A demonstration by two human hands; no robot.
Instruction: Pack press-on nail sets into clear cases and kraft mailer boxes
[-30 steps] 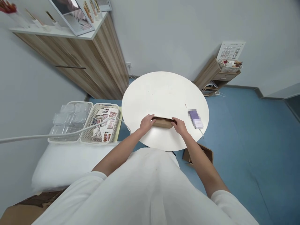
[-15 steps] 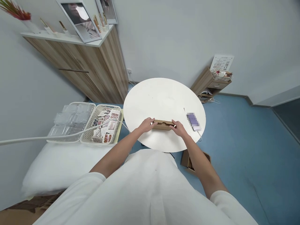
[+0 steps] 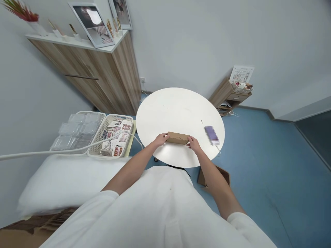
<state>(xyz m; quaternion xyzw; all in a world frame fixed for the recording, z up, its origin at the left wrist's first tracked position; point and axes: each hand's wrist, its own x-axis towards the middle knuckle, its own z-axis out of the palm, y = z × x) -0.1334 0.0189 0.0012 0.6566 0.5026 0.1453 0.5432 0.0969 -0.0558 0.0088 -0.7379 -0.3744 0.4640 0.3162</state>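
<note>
A small, long brown cardboard box [image 3: 178,138] is at the near part of the round white table [image 3: 178,108], its lid down and a curved tab cut showing on its front. My left hand [image 3: 161,138] grips the box's left end, fingers bent round the corner. At the right end, my right hand [image 3: 193,143] holds the other corner between thumb and fingers. The inside of the box is hidden.
A phone [image 3: 211,134] with a cable lies on the table's right side. Left of the table stand a basket of press-on nail cards [image 3: 96,150] and a basket of clear plastic boxes [image 3: 77,129]. An open carton [image 3: 224,176] sits on the floor; a wooden cabinet [image 3: 103,72] stands behind.
The box's lid flap, raised with a gap before, is now down and shut. Both my hands have shifted slightly and hold the box by its ends.
</note>
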